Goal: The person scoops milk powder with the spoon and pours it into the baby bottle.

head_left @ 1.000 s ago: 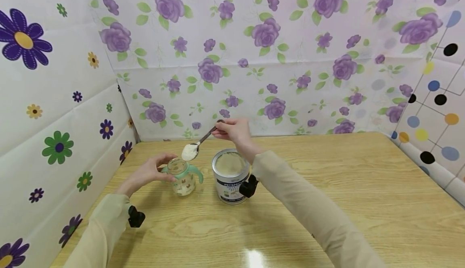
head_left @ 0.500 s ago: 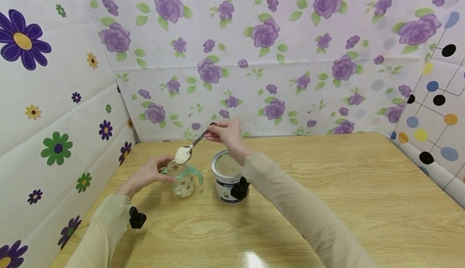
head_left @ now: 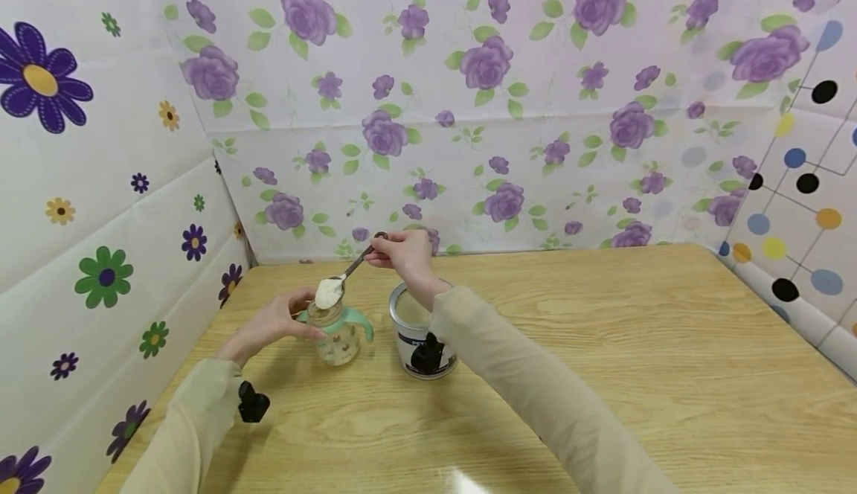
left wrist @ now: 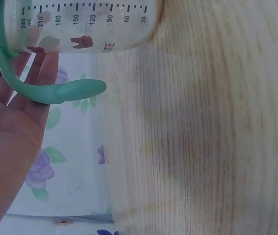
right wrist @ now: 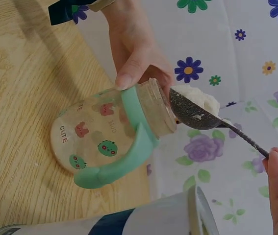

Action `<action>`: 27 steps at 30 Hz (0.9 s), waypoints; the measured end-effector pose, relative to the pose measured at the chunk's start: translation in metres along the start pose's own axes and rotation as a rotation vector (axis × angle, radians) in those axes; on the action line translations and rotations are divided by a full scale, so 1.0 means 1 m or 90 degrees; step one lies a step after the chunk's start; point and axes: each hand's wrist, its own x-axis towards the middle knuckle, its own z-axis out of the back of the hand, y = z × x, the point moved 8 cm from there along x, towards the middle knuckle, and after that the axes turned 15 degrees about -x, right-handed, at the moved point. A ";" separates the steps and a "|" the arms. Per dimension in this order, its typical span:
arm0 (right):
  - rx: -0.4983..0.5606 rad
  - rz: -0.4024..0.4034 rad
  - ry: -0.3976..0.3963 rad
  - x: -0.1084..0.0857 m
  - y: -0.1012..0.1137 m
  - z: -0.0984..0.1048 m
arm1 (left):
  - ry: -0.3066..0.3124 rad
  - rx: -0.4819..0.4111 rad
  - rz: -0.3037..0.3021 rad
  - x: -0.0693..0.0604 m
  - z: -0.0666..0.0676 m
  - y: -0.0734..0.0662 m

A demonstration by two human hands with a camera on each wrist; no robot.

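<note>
My left hand (head_left: 277,321) holds a clear baby bottle (right wrist: 97,127) round its neck, between thumb and fingers. The bottle stands upright and uncapped on the table, with a green two-handled collar (left wrist: 55,93) and a millilitre scale. My right hand (head_left: 405,254) pinches the far end of a dark metal spoon (right wrist: 197,111). White powder (right wrist: 197,97) is heaped in the spoon's bowl, right over the bottle's mouth. Below my right forearm stands an open tin (head_left: 410,330) of pale powder, partly hidden by the sleeve and wrist camera.
The wooden table (head_left: 602,345) stretches to the right of the tin. Flower-printed sheets (head_left: 495,129) hang behind it and along the left side. A dotted sheet (head_left: 803,204) closes the right side.
My right hand has moved left and slightly down, bringing the loaded spoon from beside the bottle to over its mouth. The left hand and bottle have stayed almost still.
</note>
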 end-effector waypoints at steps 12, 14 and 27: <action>-0.048 0.066 0.005 -0.004 0.006 -0.013 | -0.005 -0.001 0.005 0.000 0.001 0.001; -0.061 0.070 0.007 -0.005 0.006 -0.015 | -0.003 0.000 0.005 0.000 0.001 0.001; -0.162 0.153 0.049 -0.012 0.009 -0.033 | -0.002 0.008 0.005 0.001 0.002 0.002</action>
